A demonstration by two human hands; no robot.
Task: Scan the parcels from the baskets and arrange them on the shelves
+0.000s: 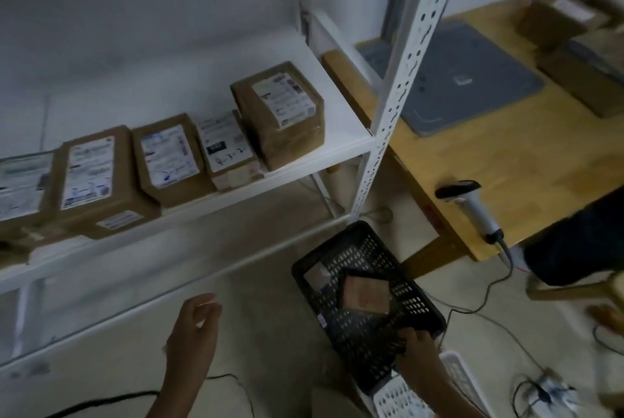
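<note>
Parcels, where are they now? asks the lead.

Me: From my console, 5 shelf parcels [280, 113] stand in a row on the white shelf [341, 113], labels up. 1 brown parcel [366, 296] lies in the black basket [364, 350]. There may be a 2nd, paler one beside it, but blur stops me saying.

Lead: And the hands?

Me: My right hand [417, 346] grasps the near rim of the black basket, held tilted over a white basket [452, 362]. My left hand [194, 330] is released, fingers loosely curled, holding nothing, apart from the basket.

Lead: How would you do this step well?

Me: I judge the step is fetching the brown parcel for scanning. I'd steady the basket so nothing slides, lift the parcel with the free left hand and turn its label up. Then I'd bring it to the scanner [471, 206], which lies at the edge of the counter [506, 161], near a grey pad [469, 80]. I'd mind the scanner's cable trailing to the floor.

Lead: Any writing you can read?

Me: None. Every label is smeared. 1 small shelf parcel shows a black block and scrawled marks, illegible. No brand is visible.
</note>
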